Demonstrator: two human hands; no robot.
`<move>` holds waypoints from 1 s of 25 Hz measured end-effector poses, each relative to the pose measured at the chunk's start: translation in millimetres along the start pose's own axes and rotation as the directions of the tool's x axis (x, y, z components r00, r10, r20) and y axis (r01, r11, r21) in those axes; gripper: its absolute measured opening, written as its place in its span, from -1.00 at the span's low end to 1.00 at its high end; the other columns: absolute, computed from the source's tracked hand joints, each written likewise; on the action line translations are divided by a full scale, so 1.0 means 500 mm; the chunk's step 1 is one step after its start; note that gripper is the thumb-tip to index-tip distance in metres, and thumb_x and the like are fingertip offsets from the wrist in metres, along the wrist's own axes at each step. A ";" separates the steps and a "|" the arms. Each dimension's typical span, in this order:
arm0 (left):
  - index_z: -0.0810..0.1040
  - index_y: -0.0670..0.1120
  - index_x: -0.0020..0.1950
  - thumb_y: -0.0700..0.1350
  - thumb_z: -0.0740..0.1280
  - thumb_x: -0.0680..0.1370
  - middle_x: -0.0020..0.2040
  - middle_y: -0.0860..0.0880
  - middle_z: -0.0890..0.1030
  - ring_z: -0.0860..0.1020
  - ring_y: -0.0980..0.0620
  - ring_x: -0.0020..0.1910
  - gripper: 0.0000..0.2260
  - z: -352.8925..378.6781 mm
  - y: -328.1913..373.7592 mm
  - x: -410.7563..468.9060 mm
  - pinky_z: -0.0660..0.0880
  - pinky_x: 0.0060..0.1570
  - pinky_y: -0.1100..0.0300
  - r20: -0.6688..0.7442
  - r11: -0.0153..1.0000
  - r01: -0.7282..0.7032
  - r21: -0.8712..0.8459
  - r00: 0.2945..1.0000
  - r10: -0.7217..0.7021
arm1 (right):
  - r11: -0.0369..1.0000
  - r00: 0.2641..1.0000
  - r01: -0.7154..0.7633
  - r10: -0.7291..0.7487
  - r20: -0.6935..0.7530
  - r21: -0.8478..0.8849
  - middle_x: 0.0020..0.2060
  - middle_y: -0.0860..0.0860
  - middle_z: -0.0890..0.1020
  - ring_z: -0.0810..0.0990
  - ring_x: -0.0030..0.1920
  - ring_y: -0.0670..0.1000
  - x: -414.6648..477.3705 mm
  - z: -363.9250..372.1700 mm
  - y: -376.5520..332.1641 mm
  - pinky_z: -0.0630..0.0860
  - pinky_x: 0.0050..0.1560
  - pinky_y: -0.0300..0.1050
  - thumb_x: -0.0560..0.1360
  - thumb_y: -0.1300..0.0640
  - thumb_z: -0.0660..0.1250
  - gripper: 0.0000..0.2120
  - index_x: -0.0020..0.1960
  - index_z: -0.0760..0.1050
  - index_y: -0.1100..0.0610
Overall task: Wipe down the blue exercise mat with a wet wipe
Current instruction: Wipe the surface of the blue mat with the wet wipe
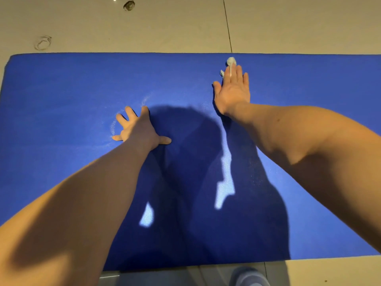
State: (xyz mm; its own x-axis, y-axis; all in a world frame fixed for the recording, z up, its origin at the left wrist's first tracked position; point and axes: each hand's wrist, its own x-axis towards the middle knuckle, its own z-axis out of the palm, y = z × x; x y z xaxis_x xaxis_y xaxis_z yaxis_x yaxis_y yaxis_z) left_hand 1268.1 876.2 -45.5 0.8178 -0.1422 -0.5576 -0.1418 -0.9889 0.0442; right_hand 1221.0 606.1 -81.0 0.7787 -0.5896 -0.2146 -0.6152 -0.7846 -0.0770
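The blue exercise mat (72,83) lies flat on the floor and fills most of the view. My right hand (233,91) is stretched out near the mat's far edge, fingers straight, pressing a crumpled white wet wipe (231,61) onto the mat; part of the wipe sticks out beyond my fingertips. My left hand (138,129) rests flat on the mat's middle left with fingers spread, holding nothing. Faint shiny streaks show on the mat around my left hand.
Beige tiled floor (165,23) surrounds the mat, with a dark round spot (129,5) and a ring-shaped mark (42,42) at the far left. My shadow covers the mat's centre. A grey-socked foot (247,276) shows at the near edge.
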 end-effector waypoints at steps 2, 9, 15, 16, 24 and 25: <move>0.16 0.15 0.45 0.34 0.63 0.12 0.50 -0.04 0.02 0.00 -0.26 0.51 0.04 0.000 0.001 -0.001 0.38 0.16 -0.47 0.003 1.000 0.004 -0.003 1.000 -0.004 | 0.990 0.994 -0.112 0.113 0.002 0.082 0.61 0.14 -0.13 -0.17 0.60 0.13 -0.001 -0.001 -0.058 -0.18 0.58 0.13 0.65 -0.18 -0.14 -0.31 0.61 -0.10 0.26; 0.18 0.12 0.43 0.32 0.63 0.11 0.49 -0.05 0.02 0.01 -0.26 0.50 0.03 -0.007 0.005 -0.001 0.37 0.16 -0.48 0.009 1.000 0.010 -0.006 1.000 -0.010 | 0.912 0.937 0.338 -0.349 0.006 0.232 0.57 -0.02 0.08 0.06 0.57 -0.05 -0.042 0.013 -0.156 -0.01 0.56 0.12 0.55 -0.11 0.03 -0.34 0.57 0.11 0.17; 0.17 0.13 0.43 0.33 0.64 0.11 0.48 -0.05 0.02 0.00 -0.26 0.50 0.04 -0.003 0.001 0.001 0.38 0.15 -0.48 0.001 1.000 -0.004 -0.017 1.000 0.004 | 0.999 0.999 -0.032 0.032 0.013 0.037 0.62 0.05 -0.08 -0.19 0.60 0.08 0.031 -0.011 -0.020 -0.23 0.57 0.15 0.64 -0.21 -0.15 -0.30 0.62 -0.17 0.19; 0.16 0.13 0.43 0.32 0.64 0.11 0.48 -0.05 0.01 0.00 -0.26 0.50 0.04 -0.004 0.001 0.002 0.37 0.16 -0.48 0.002 1.000 -0.003 -0.018 1.000 0.003 | 0.996 0.996 -0.088 0.088 0.031 0.019 0.61 0.10 -0.14 -0.23 0.60 0.11 0.037 -0.009 -0.036 -0.25 0.57 0.15 0.64 -0.22 -0.18 -0.29 0.62 -0.17 0.21; 0.17 0.13 0.44 0.30 0.65 0.10 0.46 -0.06 0.02 0.02 -0.27 0.49 0.05 0.002 0.004 0.007 0.31 0.17 -0.54 0.000 0.999 0.003 -0.034 1.000 -0.003 | 0.988 0.999 -0.023 0.015 0.052 0.153 0.61 0.13 -0.18 -0.26 0.59 0.18 0.047 -0.010 -0.188 -0.27 0.56 0.17 0.66 -0.18 -0.10 -0.31 0.62 -0.14 0.23; 0.17 0.13 0.44 0.30 0.65 0.10 0.46 -0.05 0.02 0.01 -0.27 0.49 0.05 0.002 0.005 0.007 0.31 0.17 -0.54 0.000 1.000 0.004 -0.029 1.000 -0.004 | 0.988 0.998 0.045 -0.052 0.047 0.146 0.61 0.11 -0.17 -0.26 0.59 0.17 0.048 -0.007 -0.184 -0.27 0.56 0.16 0.66 -0.18 -0.09 -0.31 0.62 -0.13 0.21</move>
State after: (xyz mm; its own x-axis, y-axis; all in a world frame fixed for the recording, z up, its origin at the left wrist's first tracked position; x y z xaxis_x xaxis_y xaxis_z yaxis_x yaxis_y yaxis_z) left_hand 1270.1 873.3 -48.3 0.8181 -0.1385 -0.5581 -0.1227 -0.9903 0.0658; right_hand 1296.5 663.4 -75.3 0.8029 -0.5383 -0.2560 -0.5913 -0.7736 -0.2279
